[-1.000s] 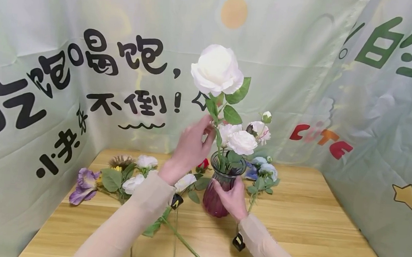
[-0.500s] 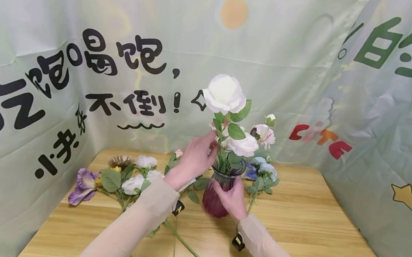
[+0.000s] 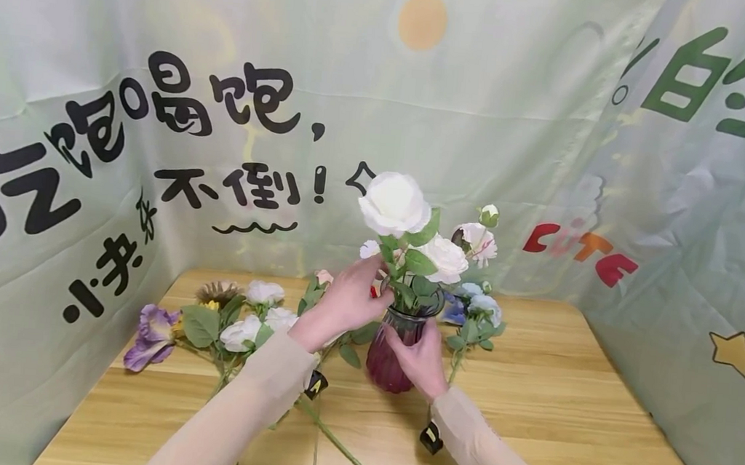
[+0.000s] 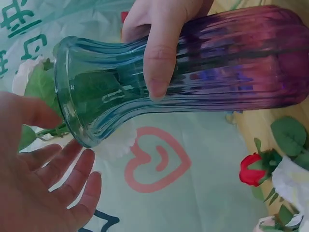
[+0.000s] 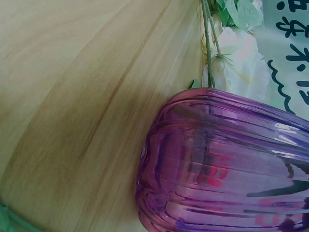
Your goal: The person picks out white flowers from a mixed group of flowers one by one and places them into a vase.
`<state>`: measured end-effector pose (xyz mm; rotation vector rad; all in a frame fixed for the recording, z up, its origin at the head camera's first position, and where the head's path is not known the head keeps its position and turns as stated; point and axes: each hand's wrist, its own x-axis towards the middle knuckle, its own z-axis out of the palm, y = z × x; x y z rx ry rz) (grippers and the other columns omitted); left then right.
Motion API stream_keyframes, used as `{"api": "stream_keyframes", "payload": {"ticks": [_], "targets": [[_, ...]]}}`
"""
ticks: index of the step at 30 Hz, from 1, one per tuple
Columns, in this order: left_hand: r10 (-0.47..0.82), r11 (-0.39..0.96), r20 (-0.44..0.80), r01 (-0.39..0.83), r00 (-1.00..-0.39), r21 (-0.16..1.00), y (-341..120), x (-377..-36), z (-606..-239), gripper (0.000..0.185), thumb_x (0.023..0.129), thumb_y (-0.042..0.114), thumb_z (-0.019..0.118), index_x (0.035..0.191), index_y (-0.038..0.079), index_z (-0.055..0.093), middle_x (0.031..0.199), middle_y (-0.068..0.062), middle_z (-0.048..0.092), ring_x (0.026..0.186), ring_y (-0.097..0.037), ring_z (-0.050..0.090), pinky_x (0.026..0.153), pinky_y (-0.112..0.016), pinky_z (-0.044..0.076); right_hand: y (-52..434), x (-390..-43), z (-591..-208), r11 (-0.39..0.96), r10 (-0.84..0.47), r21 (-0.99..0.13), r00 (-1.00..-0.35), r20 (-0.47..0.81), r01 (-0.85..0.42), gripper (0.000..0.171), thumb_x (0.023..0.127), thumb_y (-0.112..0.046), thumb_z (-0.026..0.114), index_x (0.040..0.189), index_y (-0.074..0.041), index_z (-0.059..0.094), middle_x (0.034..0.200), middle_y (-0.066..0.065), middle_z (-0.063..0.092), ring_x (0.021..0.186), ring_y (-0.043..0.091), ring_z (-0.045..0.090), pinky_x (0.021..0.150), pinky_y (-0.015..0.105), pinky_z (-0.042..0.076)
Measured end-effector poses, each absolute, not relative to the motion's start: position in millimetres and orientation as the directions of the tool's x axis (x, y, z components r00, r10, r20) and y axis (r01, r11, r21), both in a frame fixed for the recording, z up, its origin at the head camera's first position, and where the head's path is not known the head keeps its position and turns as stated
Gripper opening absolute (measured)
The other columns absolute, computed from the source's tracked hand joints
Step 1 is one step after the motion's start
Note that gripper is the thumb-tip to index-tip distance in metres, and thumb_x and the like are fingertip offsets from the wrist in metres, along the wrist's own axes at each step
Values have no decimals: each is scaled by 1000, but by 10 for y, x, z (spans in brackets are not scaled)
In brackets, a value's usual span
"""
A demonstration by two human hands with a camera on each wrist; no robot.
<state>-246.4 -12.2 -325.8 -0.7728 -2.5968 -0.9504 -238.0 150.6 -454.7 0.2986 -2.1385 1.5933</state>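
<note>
Vase (image 3: 385, 361), ribbed glass going from blue-green at the neck to purple-red lower down, stood on the table (image 3: 529, 405) just right of the middle of the head view, and your right hand (image 3: 420, 360) held it below the rim. In the left wrist view your right thumb (image 4: 160, 72) lay across the glass at the top centre.

The white rose (image 3: 394, 205) stood above the vase's mouth, near the centre of the head view, its leafy stem running down to the rim. Your left hand (image 3: 347, 303) was just left of that mouth, with its thumb close to the stem. Your left fingers (image 4: 92, 195) were loosely bent and spread at the lower left of the left wrist view; whether any of them pinched the stem, I could not tell, as the leaves and rim crowded the spot.

Another white flower (image 3: 445, 259) sat right of the rose, over the vase, and a pale pink flower (image 3: 479, 244) stood farther right, below a bud (image 3: 489, 216). Blue flowers (image 3: 486, 311) lay behind the vase to its right. At the left of the head view, you had a purple flower (image 3: 155, 338), a brown flower (image 3: 219, 293) and white flowers (image 3: 265, 293) on the table. A red rosebud (image 4: 252, 169) showed at the lower right of the left wrist view.
</note>
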Motion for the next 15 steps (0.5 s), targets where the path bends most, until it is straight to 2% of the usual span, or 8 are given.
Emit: {"api": "stream_keyframes", "payload": {"ticks": [3, 5, 7, 11, 15], "targets": [[336, 594, 344, 481, -877, 645, -151, -2436, -3257, 37, 95, 26, 58, 127, 7, 58, 115, -13, 68, 97, -25, 68, 80, -36, 58, 1482, -2309, -4437, 316, 88, -848, -877, 472, -425, 56, 82, -2, 78, 130, 7, 50, 118, 24, 68, 99, 9, 63, 90, 26, 56], [293, 558, 340, 449, -894, 698, -163, -2430, -3259, 40, 99, 32, 57, 128, 6, 58, 114, -15, 69, 100, -30, 70, 84, -40, 60, 1467, -2237, -4335, 317, 81, -851, -882, 464, -419, 55, 83, -2, 77, 130, 10, 50, 119, 25, 67, 101, 13, 64, 91, 26, 56], [250, 529, 379, 454, -891, 717, -163, -2436, -3264, 39, 100, 31, 57, 127, 3, 59, 113, -17, 70, 101, -32, 71, 85, -42, 61, 1452, -2177, -4255, 321, 76, -847, -880, 468, -423, 53, 84, -1, 76, 128, 11, 50, 118, 26, 67, 101, 16, 65, 91, 27, 56], [178, 504, 453, 477, -873, 720, -151, -2455, -3265, 29, 100, 22, 59, 119, 0, 63, 107, -20, 72, 98, -33, 72, 83, -43, 62, 1485, -2275, -4398, 310, 83, -855, -883, 461, -417, 55, 84, -5, 77, 130, 7, 50, 121, 23, 67, 105, 22, 66, 93, 27, 56], [145, 497, 455, 462, -879, 734, -124, -2459, -3251, 23, 99, 22, 63, 108, 2, 66, 102, -17, 74, 95, -31, 72, 80, -42, 61, 1529, -2380, -4552, 295, 79, -852, -878, 473, -432, 55, 85, -11, 79, 129, 1, 51, 119, 18, 68, 104, 21, 66, 92, 27, 56]]}}
